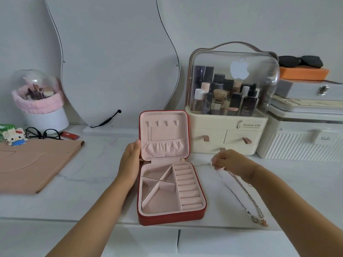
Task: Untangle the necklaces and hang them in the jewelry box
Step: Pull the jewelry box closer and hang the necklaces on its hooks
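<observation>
A red jewelry box (pixel 185 217) with pink lining stands open at the table's front middle, its lid upright. One thin chain (pixel 150 133) hangs from the leftmost hook in the lid; the other hooks are bare. My left hand (pixel 130 162) rests flat against the left edge of the lid and hinge, fingers straight. To the right of the box my right hand (pixel 230 162) pinches the top of the necklaces (pixel 241 191). The chains trail down across the table toward me, and their pendants (pixel 259 220) lie near the front edge.
A cream cosmetics organizer (pixel 226 134) with a clear dome stands right behind the box. White storage cases (pixel 300 138) are stacked at the right. A wavy mirror (pixel 115 62) leans on the wall. A tan folder (pixel 33 164), glasses (pixel 43 133) and a brush holder (pixel 42 104) sit at the left.
</observation>
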`<action>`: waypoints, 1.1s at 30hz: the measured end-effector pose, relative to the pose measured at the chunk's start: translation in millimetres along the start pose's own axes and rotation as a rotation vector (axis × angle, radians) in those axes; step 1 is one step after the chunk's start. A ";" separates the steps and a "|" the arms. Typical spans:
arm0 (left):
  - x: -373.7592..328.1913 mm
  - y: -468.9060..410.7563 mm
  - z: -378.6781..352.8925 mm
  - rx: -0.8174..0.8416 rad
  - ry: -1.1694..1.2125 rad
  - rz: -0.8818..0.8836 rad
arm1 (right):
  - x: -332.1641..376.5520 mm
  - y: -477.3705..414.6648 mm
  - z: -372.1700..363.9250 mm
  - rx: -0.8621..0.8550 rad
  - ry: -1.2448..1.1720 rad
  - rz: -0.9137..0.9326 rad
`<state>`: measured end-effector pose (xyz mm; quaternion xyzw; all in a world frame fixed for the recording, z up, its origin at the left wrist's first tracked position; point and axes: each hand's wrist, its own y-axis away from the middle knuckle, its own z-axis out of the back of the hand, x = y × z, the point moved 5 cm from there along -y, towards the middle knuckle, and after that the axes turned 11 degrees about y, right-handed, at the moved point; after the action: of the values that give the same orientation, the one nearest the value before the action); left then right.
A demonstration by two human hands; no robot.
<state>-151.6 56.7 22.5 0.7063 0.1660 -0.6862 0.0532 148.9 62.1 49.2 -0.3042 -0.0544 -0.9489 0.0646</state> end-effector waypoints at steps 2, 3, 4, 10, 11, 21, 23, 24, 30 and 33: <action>-1.9 0.9 2.0 -0.052 0.022 -0.016 | 5.0 7.9 6.5 0.053 -0.322 -0.009; -4.3 2.1 3.3 -0.085 0.025 -0.030 | 7.3 10.8 8.9 0.080 -0.441 -0.017; -7.1 2.9 4.7 -0.119 0.019 -0.048 | 9.8 13.0 11.2 0.102 -0.526 -0.024; -49.9 21.6 -7.8 -0.156 -0.065 -0.360 | 37.9 24.6 29.5 0.117 -0.605 0.033; -58.1 26.4 -14.5 -0.118 -0.081 -0.414 | 42.8 26.4 33.3 0.107 -0.615 0.042; -117.7 61.7 -92.3 0.573 0.329 -0.035 | 121.6 38.9 59.8 0.135 -0.673 0.287; -126.9 55.9 -87.9 0.564 0.367 0.003 | 134.9 38.2 68.0 0.122 -0.713 0.317; -130.8 53.5 -85.7 0.573 0.355 0.019 | 140.9 37.0 72.6 0.103 -0.709 0.332; -156.3 43.2 -69.0 0.645 0.338 0.028 | 172.8 31.1 98.2 0.012 -0.705 0.407; -170.9 33.5 -63.0 0.567 0.306 -0.016 | 188.8 28.7 104.0 0.011 -0.678 0.444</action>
<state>-81.9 16.7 189.3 0.7866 -0.0203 -0.5914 -0.1765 60.4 31.7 245.4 -0.6037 -0.0106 -0.7575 0.2481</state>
